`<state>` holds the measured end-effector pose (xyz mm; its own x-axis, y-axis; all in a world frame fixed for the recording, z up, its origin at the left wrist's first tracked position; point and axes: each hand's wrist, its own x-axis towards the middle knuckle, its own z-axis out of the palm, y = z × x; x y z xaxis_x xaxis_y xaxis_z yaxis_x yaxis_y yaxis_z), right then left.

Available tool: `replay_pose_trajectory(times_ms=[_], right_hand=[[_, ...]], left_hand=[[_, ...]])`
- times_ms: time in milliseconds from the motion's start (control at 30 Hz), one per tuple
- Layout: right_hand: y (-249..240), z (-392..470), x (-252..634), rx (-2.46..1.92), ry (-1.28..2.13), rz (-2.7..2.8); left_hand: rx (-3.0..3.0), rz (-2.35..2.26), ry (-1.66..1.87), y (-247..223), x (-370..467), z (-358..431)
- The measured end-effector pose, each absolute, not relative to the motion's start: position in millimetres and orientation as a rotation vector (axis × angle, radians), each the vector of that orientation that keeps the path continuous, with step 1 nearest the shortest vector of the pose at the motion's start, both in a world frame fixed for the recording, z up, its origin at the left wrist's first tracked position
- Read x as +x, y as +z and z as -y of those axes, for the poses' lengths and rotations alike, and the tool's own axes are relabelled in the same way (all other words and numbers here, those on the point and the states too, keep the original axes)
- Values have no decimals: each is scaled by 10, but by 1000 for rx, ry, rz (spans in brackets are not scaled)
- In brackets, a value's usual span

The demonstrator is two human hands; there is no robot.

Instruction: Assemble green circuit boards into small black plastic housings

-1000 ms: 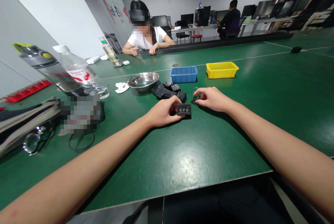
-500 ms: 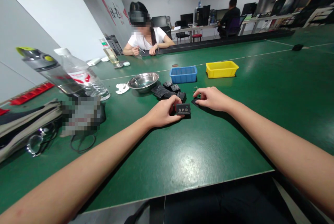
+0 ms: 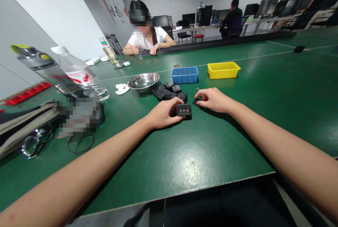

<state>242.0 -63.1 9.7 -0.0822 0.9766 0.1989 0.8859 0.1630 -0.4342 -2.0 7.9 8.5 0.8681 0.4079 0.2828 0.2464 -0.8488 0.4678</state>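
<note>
Between the thumb and fingers of my left hand (image 3: 165, 114) is a small black box marked "SPD" (image 3: 184, 110), its lettered face turned toward me, just over the table. My right hand (image 3: 212, 100) rests to the right of it with fingers curled down. A dark flat piece (image 3: 195, 103) shows under its fingertips, and small greenish metallic bits (image 3: 197, 90) lie just beyond. Whatever its fingers pinch is hidden. Behind my left hand lies a pile of black plastic housings (image 3: 169, 93).
Past the pile stand a steel bowl (image 3: 144, 82), a blue bin (image 3: 184, 75) and a yellow bin (image 3: 224, 70). At left are a water bottle (image 3: 79, 75), a grey tumbler (image 3: 44, 65), a bag (image 3: 29, 124) and crumpled tissue (image 3: 122, 89). A person (image 3: 148, 36) sits across the table.
The whole view has shifted slightly, so things appear a little further left. Both hands keep their places and their grip looks the same.
</note>
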Motion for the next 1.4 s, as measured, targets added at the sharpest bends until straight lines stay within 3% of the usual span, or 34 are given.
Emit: replay_pose_trajectory(times_ms=[567,1400], right_hand=[[109,636,2418,-1748,269,2012],[110,647,2411,-1749,261,2019]], left_hand=[[2647,-471,797,98,-24,-66],[2672,-467,701,82,-13,-60]])
